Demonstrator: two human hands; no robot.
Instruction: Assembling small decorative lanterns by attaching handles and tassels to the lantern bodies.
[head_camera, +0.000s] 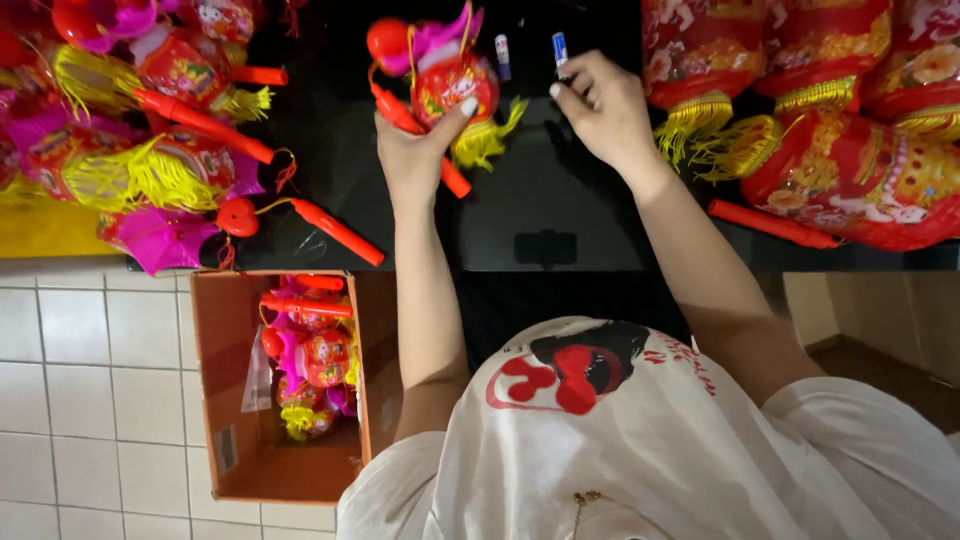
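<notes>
The left hand (415, 150) is grasping a red toy lantern (450, 85) above the black table (540, 200), while the right hand (605, 110) is pinching a small blue battery (560, 48) just beside it.

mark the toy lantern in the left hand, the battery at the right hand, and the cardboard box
toy lantern (452, 85), head view, on its round red printed body.
battery (560, 48), head view, on its blue-and-white casing above the fingertips.
cardboard box (215, 380), head view, on its bare orange inner left wall.
</notes>
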